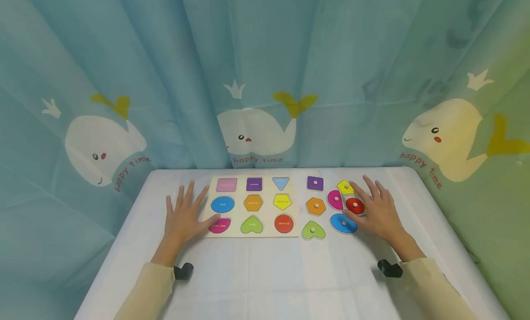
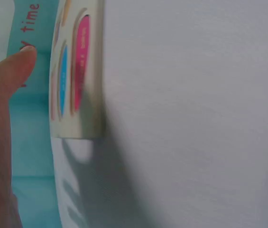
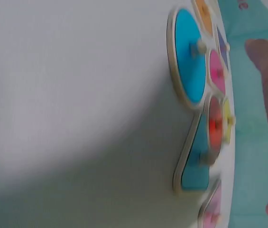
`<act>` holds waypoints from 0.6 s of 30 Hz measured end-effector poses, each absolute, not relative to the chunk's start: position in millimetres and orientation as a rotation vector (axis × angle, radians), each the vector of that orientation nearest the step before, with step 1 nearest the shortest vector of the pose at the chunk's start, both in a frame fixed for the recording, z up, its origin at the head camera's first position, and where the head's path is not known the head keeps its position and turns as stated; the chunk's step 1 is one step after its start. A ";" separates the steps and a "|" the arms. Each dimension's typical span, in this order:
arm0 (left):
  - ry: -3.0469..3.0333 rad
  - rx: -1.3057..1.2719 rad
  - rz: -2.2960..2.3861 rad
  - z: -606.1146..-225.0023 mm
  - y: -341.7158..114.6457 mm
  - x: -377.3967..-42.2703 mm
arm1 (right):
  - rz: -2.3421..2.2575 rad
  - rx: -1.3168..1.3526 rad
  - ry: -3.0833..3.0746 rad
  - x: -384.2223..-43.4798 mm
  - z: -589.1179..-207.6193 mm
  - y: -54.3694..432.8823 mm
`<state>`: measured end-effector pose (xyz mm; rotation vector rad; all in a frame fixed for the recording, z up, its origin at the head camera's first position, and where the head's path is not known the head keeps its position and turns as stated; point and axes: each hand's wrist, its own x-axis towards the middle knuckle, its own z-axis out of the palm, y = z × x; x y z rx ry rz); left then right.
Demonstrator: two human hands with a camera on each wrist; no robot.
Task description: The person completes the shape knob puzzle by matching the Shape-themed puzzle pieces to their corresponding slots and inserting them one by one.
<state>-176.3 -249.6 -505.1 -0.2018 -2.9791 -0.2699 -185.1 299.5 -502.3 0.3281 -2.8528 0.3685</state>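
At the left end of a pale shape-puzzle board (image 1: 268,205), my left hand (image 1: 184,221) hovers with fingers spread, its thumb over the pink half-circle recess. My right hand (image 1: 378,216) is spread above the loose knobbed pieces and holds none. Nearest its thumb are the blue oval (image 1: 340,228) and red circle (image 1: 353,210). Left of these lie a pink half circle (image 1: 333,204), purple square (image 1: 312,187), orange hexagon (image 1: 312,210) and green heart (image 1: 309,235). A yellow pentagon (image 1: 343,189) lies behind. The right wrist view adds a blue triangle (image 3: 195,168) and a pink piece (image 3: 212,206), largely hidden by that hand in the head view.
A white cloth covers the table (image 1: 256,278). Behind it hangs a blue-green curtain (image 1: 265,43) printed with whales. Dark wrist-worn devices stick out from the left sleeve (image 1: 149,283) and right sleeve (image 1: 430,283).
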 end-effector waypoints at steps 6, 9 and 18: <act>-3.039 -0.207 -0.352 -515.7 -256.7 -161.8 | 0.373 0.351 -2.802 -186.5 -505.4 319.2; -3.075 -0.208 -0.410 -518.2 -257.8 -155.2 | 0.458 0.323 -2.803 -187.3 -507.6 328.0; -3.125 -0.217 -0.491 -522.2 -263.5 -145.4 | 0.723 0.192 -2.856 -188.8 -513.1 346.9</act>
